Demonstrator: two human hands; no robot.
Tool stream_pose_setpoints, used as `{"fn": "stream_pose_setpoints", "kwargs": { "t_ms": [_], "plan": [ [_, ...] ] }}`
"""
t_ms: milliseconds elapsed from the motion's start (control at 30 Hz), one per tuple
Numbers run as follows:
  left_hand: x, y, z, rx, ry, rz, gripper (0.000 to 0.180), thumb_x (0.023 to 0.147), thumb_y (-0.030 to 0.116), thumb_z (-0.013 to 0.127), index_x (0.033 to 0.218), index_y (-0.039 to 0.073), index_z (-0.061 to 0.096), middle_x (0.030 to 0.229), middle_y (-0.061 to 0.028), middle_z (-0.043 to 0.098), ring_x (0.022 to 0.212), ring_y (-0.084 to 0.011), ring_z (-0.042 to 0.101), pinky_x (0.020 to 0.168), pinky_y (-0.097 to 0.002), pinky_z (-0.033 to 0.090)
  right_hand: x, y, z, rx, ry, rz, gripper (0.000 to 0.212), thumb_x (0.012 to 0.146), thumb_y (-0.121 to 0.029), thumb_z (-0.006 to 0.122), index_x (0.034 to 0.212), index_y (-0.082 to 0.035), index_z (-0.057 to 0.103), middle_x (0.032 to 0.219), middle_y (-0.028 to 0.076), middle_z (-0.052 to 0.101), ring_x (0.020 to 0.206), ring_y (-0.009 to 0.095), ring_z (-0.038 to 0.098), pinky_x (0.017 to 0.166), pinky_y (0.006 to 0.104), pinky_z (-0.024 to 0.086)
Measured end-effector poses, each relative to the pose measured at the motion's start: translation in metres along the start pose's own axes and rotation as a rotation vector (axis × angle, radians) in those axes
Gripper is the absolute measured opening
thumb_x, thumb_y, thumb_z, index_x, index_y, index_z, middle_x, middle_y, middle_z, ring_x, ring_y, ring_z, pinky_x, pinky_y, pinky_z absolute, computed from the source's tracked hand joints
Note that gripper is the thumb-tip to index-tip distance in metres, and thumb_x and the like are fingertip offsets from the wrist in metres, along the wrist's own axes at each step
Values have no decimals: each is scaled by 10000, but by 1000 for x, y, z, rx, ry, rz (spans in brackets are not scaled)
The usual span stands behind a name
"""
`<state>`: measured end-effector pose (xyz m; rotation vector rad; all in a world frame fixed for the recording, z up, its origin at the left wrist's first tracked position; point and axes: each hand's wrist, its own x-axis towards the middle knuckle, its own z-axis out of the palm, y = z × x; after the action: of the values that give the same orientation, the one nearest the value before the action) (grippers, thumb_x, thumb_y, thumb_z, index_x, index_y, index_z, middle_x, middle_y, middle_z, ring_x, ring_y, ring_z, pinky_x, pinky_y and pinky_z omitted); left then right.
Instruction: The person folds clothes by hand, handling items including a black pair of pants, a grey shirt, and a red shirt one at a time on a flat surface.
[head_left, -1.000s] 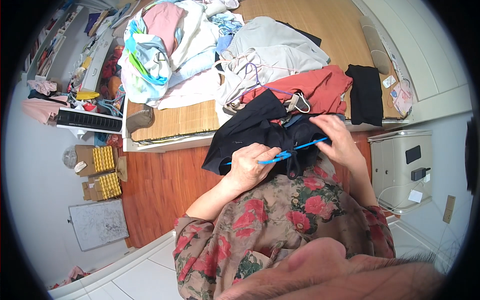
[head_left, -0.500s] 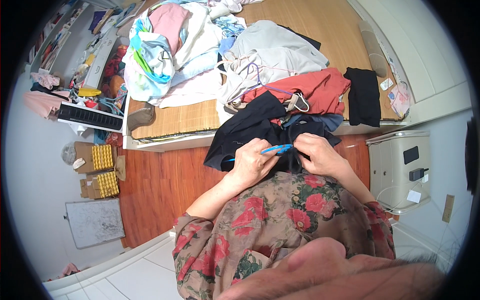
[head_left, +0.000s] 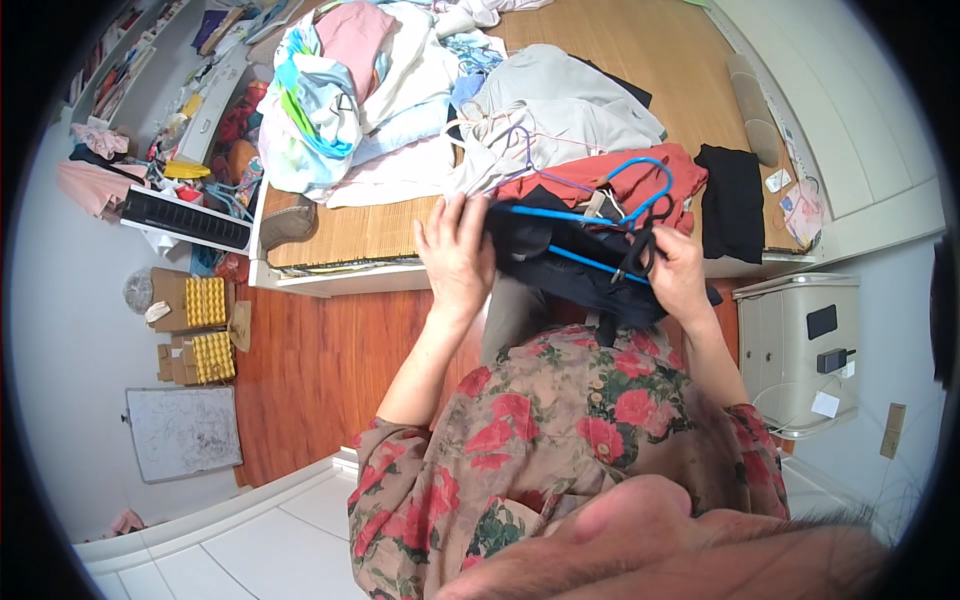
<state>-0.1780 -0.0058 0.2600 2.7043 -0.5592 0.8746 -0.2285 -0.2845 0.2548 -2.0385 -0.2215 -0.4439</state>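
Black clothes (head_left: 580, 287): blurry and bunched up, so their shape is hard to tell.
Blue hanger (head_left: 560, 214): partly hidden in the black clothes.
Right hand (head_left: 682, 278): some fingertips hide behind a black loop (head_left: 633, 260).
Red cloth (head_left: 685, 180): partly covered, near the bed's (head_left: 690, 60) front edge.
Bed: back edge cut off at the top.
White card (head_left: 777, 181): by the bed's right edge, marks too small to read.

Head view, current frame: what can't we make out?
All in the head view:
- Blue hanger: parts hidden by the black garment.
- Right hand: exact hold unclear; black cord and fingers overlap.
- Black garment: full shape hidden by its own folds.
- Bed: far end cut off by top edge.
- Whiteboard: marks too small.
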Motion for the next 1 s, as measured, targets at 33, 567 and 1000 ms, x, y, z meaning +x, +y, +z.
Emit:
{"fn": "stream_pose_setpoints", "kwargs": {
  "t_ms": [33,567,1000],
  "plan": [
    [0,-13,10,-126,27,-66,552,767,13,616,1302,76,495,1237,-168,519,1176,-332,486,1008,-435,358,3,-6,-3,27,10,6,79,727,104,505,746,32,530,660,154,514,583,287,542,544,359,414],
    [4,-74,79,-1264,-181,-604,224,934,96,510,1107,-2,613,922,-64,669,886,-163,639,781,-295,525,24,5,-5,-104,-28,103,106,771,-15,616,867,23,641,682,100,611,611,153,582,577,290,445],
    [-38,-26,97,-1576,-541,-1001,271,928,144,548,1135,-25,589,1029,-45,648,879,-105,604,797,-231,484,83,42,43,1333,10,514,324,984,-364,456,919,-59,540,588,-47,359,473,53,313,454,210,260]
  ]
}}
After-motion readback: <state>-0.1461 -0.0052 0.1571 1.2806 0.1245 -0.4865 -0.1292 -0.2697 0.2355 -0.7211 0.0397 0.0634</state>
